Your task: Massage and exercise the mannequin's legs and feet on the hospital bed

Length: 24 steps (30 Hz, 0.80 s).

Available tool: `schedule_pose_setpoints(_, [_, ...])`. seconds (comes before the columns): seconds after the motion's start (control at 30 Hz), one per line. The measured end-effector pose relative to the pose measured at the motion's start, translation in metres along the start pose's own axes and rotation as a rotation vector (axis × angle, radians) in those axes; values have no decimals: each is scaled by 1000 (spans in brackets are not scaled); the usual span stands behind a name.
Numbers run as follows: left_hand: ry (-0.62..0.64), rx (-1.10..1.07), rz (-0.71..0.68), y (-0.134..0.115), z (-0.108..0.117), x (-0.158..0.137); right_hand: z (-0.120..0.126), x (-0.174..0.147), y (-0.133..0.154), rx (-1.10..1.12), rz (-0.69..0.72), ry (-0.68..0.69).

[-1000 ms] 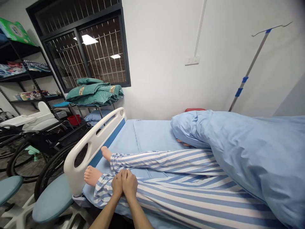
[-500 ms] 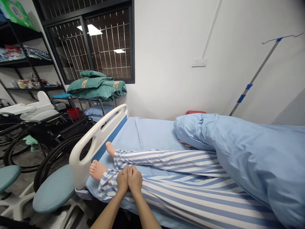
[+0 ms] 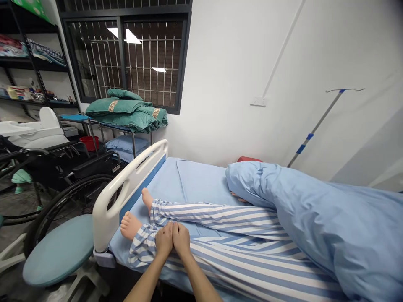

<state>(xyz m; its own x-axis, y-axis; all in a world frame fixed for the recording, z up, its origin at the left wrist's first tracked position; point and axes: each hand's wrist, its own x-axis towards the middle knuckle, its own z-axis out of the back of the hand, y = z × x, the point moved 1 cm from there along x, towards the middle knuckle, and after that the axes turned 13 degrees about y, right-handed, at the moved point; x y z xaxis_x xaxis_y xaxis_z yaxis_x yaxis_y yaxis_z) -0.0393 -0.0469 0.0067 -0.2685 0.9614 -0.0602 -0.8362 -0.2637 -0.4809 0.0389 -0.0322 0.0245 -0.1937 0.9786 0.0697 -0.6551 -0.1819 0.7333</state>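
My left hand (image 3: 164,240) and my right hand (image 3: 181,240) lie side by side, thumbs inward, on the lower leg of a figure in striped trousers (image 3: 217,212). Both hands are closed over the cloth of the near leg, just above the ankle; the fingertips curl out of sight on its far side. Two bare, smooth feet (image 3: 130,226), like a mannequin's, point toward the white footboard (image 3: 107,201). A blue quilt (image 3: 315,209) covers the upper part of the figure. A little of what looks like a hand shows at the quilt's edge.
The bed has a light blue sheet (image 3: 201,178). A round stool (image 3: 59,249) and a wheelchair (image 3: 72,180) stand left of the footboard. Green folded bedding (image 3: 126,111) rests on a rack under the window. An IV pole (image 3: 317,126) rises beyond the quilt.
The view has shifted and tilted slightly, so the pole and wall socket appear lower and farther left. My hands keep their place on the lower leg, pressed together as before.
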Motion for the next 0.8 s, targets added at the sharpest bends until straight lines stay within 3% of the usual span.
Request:
schedule_pose_setpoints(0.2, [74, -40, -47, -2, 3, -1, 16, 4, 4, -55, 89, 43])
schedule_pose_setpoints(0.37, [-12, -8, -117, 9, -11, 4, 5, -6, -10, -110, 53, 25])
schedule_pose_setpoints(0.47, [0, 44, -170, 20, -17, 10, 2, -9, -11, -162, 32, 4])
schedule_pose_setpoints(0.8, [41, 28, -159, 26, -2, 12, 0, -9, -7, -228, -3, 14])
